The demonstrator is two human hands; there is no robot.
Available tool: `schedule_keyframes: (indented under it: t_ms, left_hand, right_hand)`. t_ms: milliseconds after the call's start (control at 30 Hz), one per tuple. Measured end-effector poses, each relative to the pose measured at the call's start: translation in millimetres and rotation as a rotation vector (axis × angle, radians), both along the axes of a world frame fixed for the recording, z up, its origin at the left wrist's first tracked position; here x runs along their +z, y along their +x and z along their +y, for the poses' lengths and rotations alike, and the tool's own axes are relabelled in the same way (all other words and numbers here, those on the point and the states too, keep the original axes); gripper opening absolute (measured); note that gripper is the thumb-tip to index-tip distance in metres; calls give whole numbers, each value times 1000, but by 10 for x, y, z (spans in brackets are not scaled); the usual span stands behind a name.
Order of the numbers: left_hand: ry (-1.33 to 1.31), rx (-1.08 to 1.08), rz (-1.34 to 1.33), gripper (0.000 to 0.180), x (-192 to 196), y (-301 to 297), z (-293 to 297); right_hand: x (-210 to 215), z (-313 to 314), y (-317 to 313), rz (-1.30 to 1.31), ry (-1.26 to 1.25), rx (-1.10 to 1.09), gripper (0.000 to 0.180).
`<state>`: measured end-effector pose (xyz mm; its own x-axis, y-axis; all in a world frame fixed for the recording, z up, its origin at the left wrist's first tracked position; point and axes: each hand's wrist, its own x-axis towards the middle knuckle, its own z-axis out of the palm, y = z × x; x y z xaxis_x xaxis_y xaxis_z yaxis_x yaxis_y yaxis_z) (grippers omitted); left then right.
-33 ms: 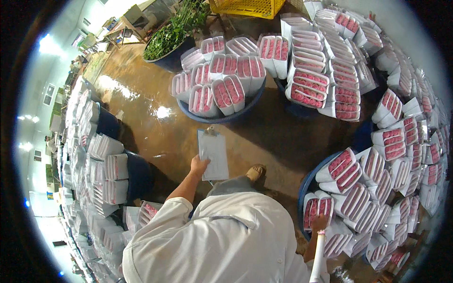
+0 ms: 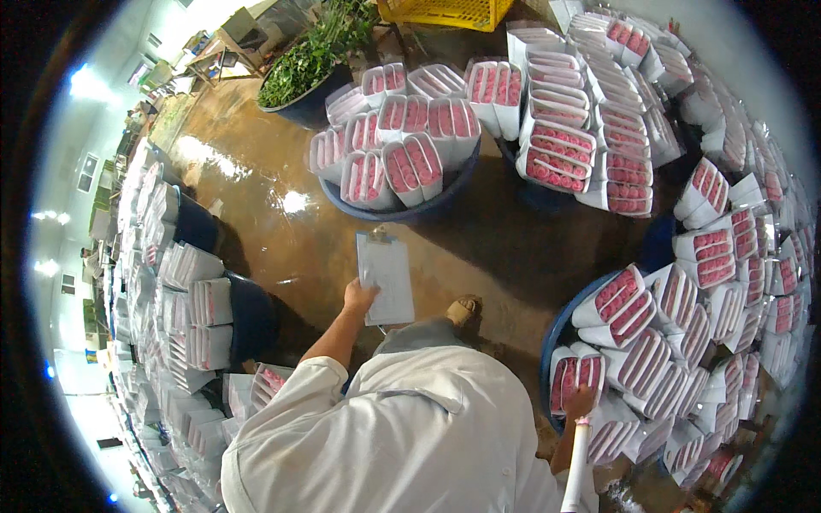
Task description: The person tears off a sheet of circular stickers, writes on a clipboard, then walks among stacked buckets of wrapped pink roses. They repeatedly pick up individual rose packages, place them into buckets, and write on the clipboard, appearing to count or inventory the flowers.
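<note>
My left hand (image 2: 360, 297) is closed on the lower left side of a clipboard (image 2: 386, 274) with white sheets and a metal clip at its top. The tip of a thin pen-like thing (image 2: 381, 328) shows under the board's lower edge. Out to the right, my right hand (image 2: 581, 402) touches the near edge of a white-wrapped bundle of pink roses (image 2: 565, 380); its fingers are too small and dark to tell whether they grip. A long white tube-like thing (image 2: 576, 466) lies along my right forearm. That bundle stands at the rim of a blue tub (image 2: 550, 342) among several others.
Ahead, another blue tub (image 2: 402, 217) holds rose bundles. More wrapped bundles (image 2: 629, 128) crowd the far right, and further tubs (image 2: 253, 321) line the left. A tub of green foliage (image 2: 299, 77) and a yellow crate (image 2: 445, 12) stand at the back. The brown floor (image 2: 248, 205) shines wet.
</note>
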<state>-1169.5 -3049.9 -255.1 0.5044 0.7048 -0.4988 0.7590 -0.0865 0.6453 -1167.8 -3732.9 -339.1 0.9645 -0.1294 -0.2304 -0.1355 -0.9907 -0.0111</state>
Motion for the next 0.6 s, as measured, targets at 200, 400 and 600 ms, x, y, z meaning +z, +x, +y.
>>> schedule_keyframes:
  t_ms: [200, 400, 600]
  left_hand:
    - [-113, 41, -106, 33, 219, -64, -55]
    - [-69, 122, -90, 29, 383, -229, -44]
    - [-129, 148, -49, 33, 329, -287, 104]
  right_hand:
    - [200, 38, 25, 64, 0, -69, 17]
    - [491, 96, 60, 101, 86, -124, 12]
    - [233, -37, -43, 73, 22, -110, 22]
